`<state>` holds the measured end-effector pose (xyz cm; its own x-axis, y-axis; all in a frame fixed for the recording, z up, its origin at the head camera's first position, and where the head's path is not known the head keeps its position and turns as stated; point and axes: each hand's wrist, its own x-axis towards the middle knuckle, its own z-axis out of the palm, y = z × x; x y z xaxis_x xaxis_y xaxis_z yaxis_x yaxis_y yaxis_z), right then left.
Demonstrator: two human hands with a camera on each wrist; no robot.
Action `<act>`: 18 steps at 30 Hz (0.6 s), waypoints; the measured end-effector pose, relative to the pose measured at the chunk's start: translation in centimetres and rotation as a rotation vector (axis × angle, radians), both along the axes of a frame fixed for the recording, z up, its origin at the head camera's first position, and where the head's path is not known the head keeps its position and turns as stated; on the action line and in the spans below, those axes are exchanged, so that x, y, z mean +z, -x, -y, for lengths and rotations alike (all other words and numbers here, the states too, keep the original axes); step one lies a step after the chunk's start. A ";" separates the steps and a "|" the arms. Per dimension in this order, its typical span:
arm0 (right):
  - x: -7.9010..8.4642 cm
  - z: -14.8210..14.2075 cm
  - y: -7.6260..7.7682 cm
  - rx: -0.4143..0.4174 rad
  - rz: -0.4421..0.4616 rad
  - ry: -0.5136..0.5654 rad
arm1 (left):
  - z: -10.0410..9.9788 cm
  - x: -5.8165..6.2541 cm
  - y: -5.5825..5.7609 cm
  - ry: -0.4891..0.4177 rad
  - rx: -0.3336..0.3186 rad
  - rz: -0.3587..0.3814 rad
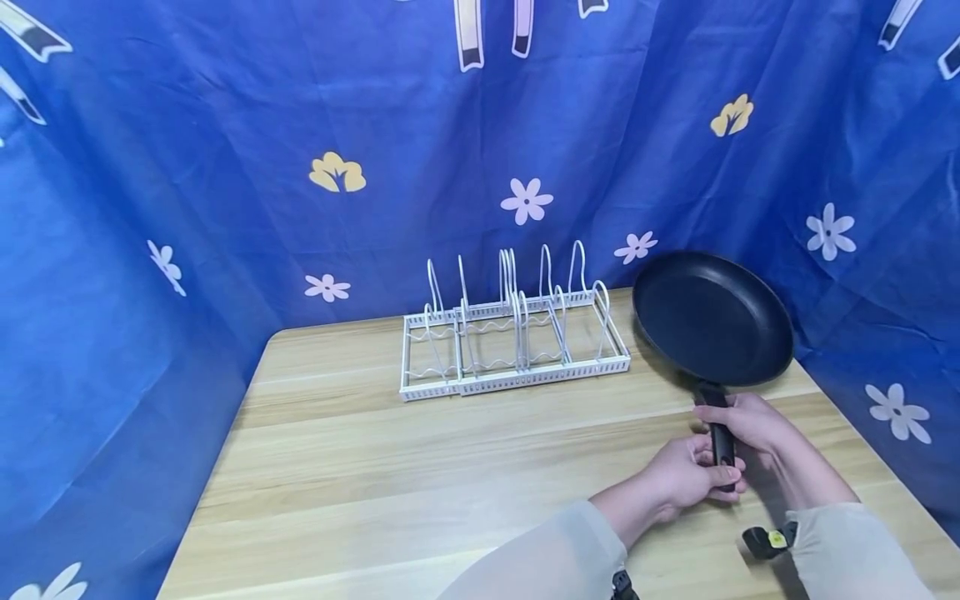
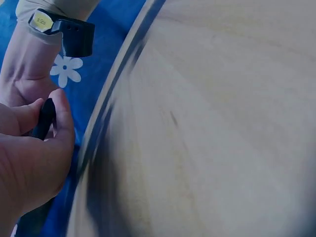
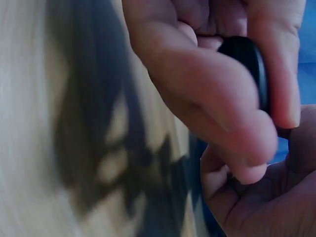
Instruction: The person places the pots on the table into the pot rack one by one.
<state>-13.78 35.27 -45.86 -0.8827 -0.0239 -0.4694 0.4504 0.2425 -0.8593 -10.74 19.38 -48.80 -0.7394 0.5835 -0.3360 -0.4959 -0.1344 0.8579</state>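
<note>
Both hands hold a black frying pan [image 1: 708,321] at the right of the table, its inner face turned up and its round body pointing to the back. My left hand [image 1: 686,475] grips the end of the handle [image 1: 722,446], thumb on top and fingers underneath. Closer to the pan body, my right hand [image 1: 761,425] pinches the same handle between thumb and fingers. In the left wrist view the dark handle tip [image 2: 45,118] shows between left thumb and fingers. The right wrist view has the handle end [image 3: 252,64] among fingers, with much of the handle hidden.
A white wire pan rack [image 1: 517,379] with several upright loops stands at the back middle, left of the pan. Blue patterned curtain [image 1: 420,167] hangs around the wooden table [image 1: 375,483], close behind its back edge and along both sides.
</note>
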 end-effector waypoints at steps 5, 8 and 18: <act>1.0 0.5 -0.4 0.014 -0.066 -0.113 | 0.7 0.7 -0.4 0.031 -0.002 -0.065; 1.6 1.1 -0.8 0.023 -0.103 -0.149 | 1.2 1.3 -0.9 0.093 0.013 -0.130; 2.7 2.8 -2.1 0.007 -0.127 0.039 | 2.9 2.8 -2.4 0.405 -0.008 -0.452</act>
